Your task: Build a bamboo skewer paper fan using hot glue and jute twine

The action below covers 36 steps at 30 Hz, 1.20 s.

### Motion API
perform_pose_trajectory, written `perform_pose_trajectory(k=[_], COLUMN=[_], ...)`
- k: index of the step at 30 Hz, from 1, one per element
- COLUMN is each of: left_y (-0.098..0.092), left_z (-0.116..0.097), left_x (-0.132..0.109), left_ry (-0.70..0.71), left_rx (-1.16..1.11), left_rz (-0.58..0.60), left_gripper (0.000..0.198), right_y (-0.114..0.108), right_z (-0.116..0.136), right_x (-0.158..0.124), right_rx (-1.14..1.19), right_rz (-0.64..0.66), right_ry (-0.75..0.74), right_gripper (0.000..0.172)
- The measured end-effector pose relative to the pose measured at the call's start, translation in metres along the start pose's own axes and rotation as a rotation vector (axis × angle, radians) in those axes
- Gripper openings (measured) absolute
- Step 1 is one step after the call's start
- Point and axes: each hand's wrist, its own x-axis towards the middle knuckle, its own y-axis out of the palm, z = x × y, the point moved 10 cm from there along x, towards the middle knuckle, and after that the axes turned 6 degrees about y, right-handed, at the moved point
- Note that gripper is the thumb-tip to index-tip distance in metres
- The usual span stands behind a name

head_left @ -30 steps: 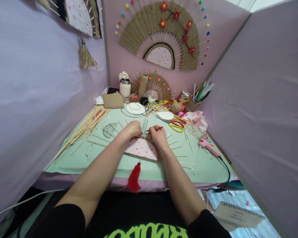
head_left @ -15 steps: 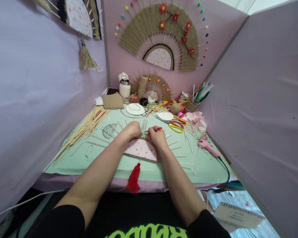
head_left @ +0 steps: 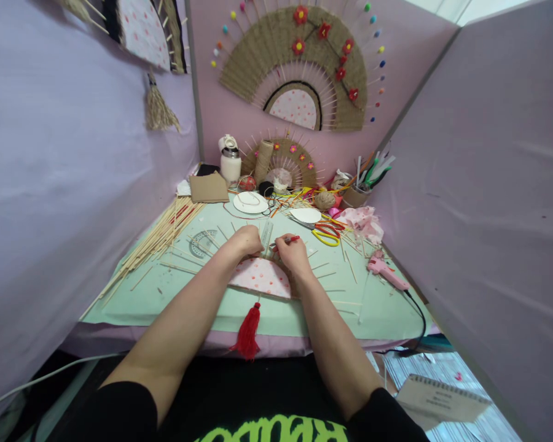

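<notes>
My left hand (head_left: 250, 239) is closed at the top edge of a fan piece, its fingertips at the lower end of a clear ruler (head_left: 267, 232); the fingers are mostly hidden. A red pen (head_left: 292, 239) is in my right hand (head_left: 292, 252), its tip pointing left toward the ruler. Below both hands lies the half-round fan base (head_left: 262, 277), covered in white cloth with red-pink spots. Thin sticks (head_left: 325, 275) radiate from it on both sides. From its lower edge a red tassel (head_left: 247, 331) hangs over the table's front edge.
A bundle of sticks (head_left: 159, 236) and a protractor (head_left: 203, 244) lie left. Scissors (head_left: 327, 232), spotted cloth (head_left: 363, 222) and a pink glue gun (head_left: 388, 272) with its cord lie right. Behind are a white bottle (head_left: 231, 166), cardboard (head_left: 209, 188) and a white oval (head_left: 250, 202).
Nearly everything stays as it was. The view has shifted very slightly; both hands, the pen and the ruler keep their places.
</notes>
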Motion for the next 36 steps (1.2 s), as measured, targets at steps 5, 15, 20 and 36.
perform_pose_trajectory(k=[5,15,20,36], left_y=[0.0,-0.001,0.003,-0.012], left_z=[0.0,-0.003,0.001,0.035], left_x=[-0.001,-0.003,0.002,0.013], left_ry=[-0.006,0.007,0.017,0.03], left_rx=[-0.007,-0.045,-0.116,-0.346], left_rz=[0.002,0.003,-0.001,-0.156], left_gripper=[0.017,0.015,0.012,0.015], right_y=[-0.001,-0.001,-0.012,0.011], right_z=[0.002,0.001,0.009,0.037], right_x=[-0.001,0.0,-0.007,-0.124], right_rx=[-0.001,-0.028,0.03,-0.436], right_rz=[-0.004,-0.003,-0.021,0.328], right_ry=[-0.004,0.003,-0.028,-0.579], right_gripper=[0.022,0.021,0.022,0.057])
